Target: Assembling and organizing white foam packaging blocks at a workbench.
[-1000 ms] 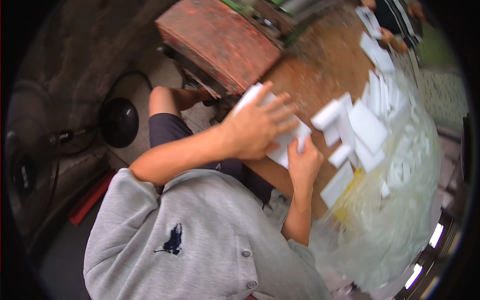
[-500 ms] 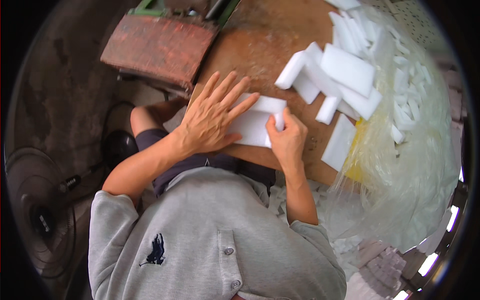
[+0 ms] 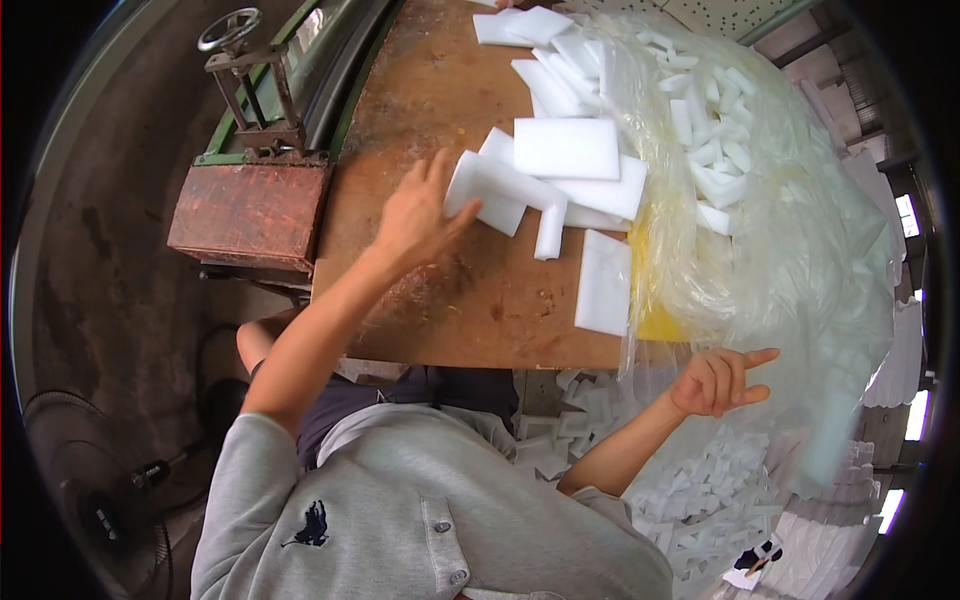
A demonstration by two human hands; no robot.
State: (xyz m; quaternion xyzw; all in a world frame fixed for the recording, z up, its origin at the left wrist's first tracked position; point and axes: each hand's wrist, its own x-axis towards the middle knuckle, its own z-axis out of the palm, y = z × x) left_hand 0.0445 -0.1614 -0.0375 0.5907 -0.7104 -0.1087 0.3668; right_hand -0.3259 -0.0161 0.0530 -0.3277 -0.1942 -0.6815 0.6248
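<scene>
Wooden table (image 3: pixel 470 300), left hand (image 3: pixel 415 215) on foam sheet (image 3: pixel 490 190)

Grey buttoned sweatshirt (dark chest emblem)

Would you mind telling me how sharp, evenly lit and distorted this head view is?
Head view: strong fisheye, the wooden table edges bow and a black rim frames the picture; daylight is soft, with blown-out windows at right; glare on the clear plastic bag; the left hand and white foam sheets look sharp.

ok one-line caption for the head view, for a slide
Left hand reaches for white foam slabs on a wooden bench; empty right hand hangs beside a clear plastic bag.
</scene>
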